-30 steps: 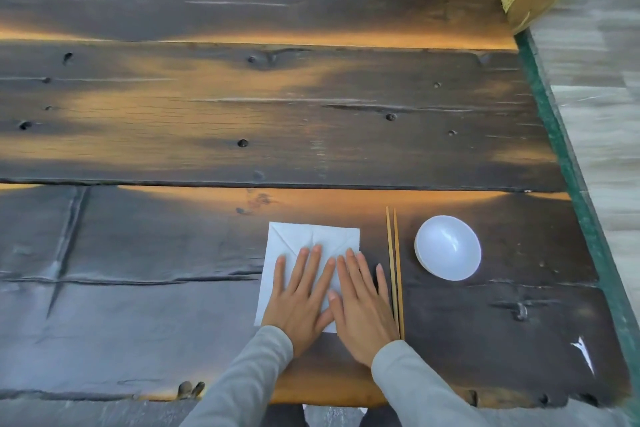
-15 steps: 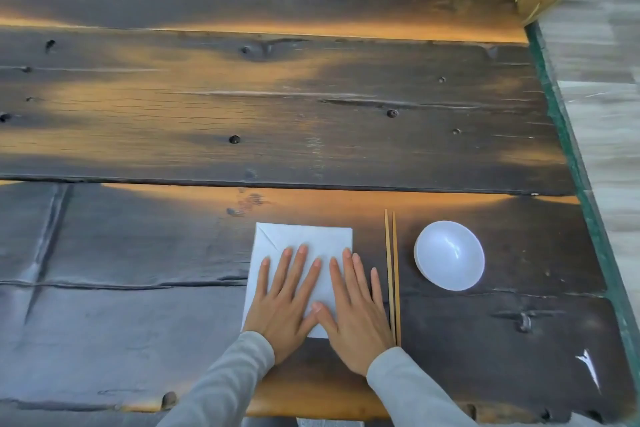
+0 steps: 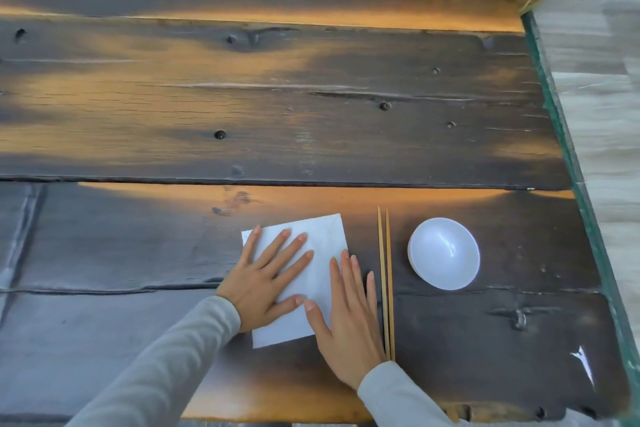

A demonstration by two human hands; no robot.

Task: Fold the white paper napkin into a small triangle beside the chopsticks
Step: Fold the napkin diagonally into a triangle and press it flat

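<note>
Sleeves of grey cloth come in from the near edge of the dark plank table (image 3: 346, 97), each ending in a flat, open hand. Nearest, the right hand (image 3: 349, 329) lies palm down with its fingers (image 3: 337, 282) straight and close together, thumb and first fingers on the right part of the white paper napkin (image 3: 325, 253), the little finger just beside the chopsticks (image 3: 385, 274) — it grips nothing. Slightly farther, the left hand (image 3: 266, 281) presses flat on the napkin, fingers spread wide, thumb tip almost meeting the right thumb. The napkin lies square and slightly turned, just left of the chopsticks, which run straight away from the person. Right of them sits a small white bowl (image 3: 444, 253) — clear of both.
</note>
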